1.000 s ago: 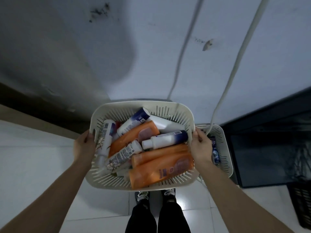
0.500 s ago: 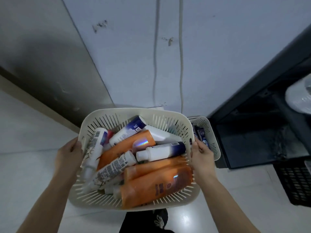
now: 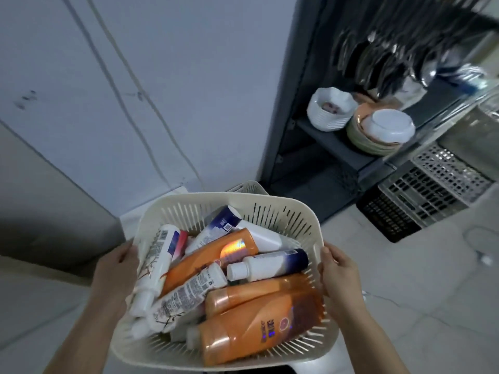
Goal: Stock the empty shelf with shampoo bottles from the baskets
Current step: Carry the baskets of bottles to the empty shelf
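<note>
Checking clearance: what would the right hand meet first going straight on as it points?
The right hand grips the basket at its rim, so that comes first; beyond, probably the dark shelf unit, depth unclear.

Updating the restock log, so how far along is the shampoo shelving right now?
Done: nothing shelved that I can see; the dark shelf unit shows bowls and plates, no bottles. In hand: the left hand and right hand grip the sides of the white basket, full of orange and white bottles. Left: placing every bottle, plus the second basket behind.
</note>
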Tool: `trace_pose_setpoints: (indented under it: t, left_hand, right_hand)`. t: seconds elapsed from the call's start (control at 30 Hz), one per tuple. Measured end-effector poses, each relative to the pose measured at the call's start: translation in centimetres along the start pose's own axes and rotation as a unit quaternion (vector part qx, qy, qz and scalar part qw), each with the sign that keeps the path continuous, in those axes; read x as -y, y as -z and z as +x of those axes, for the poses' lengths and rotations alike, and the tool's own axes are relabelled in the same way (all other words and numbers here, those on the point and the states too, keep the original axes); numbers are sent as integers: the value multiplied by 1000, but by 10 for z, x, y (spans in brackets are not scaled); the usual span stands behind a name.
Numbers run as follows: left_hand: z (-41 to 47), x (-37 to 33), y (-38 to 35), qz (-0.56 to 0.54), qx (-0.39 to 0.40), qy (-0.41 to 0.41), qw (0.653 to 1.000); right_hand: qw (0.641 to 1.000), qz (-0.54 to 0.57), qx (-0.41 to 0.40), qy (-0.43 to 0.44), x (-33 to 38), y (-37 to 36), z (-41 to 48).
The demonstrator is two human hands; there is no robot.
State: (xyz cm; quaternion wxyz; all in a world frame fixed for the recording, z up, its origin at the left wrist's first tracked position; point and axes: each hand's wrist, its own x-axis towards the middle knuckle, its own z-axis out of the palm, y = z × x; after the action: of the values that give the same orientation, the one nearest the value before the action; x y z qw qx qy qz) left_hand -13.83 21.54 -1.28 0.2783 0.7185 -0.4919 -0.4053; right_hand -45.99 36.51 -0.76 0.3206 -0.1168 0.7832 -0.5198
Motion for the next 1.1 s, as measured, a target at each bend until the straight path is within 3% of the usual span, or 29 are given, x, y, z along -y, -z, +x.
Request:
trace_pose_setpoints:
  t: [0.23,0.67,1.1]
  left_hand:
    - [-45,-70,-96,28,91,-92,991]
    - [-143,-186,-321,17,215,-77,973]
    - [-184,-325,-533,41,342,-124,931]
  right_hand:
    - [994,66,-91,-5,-16,118,10]
    - [978,79,-195,-7,-13,333,107]
    - [944,113,-304,-66,-3,474,223]
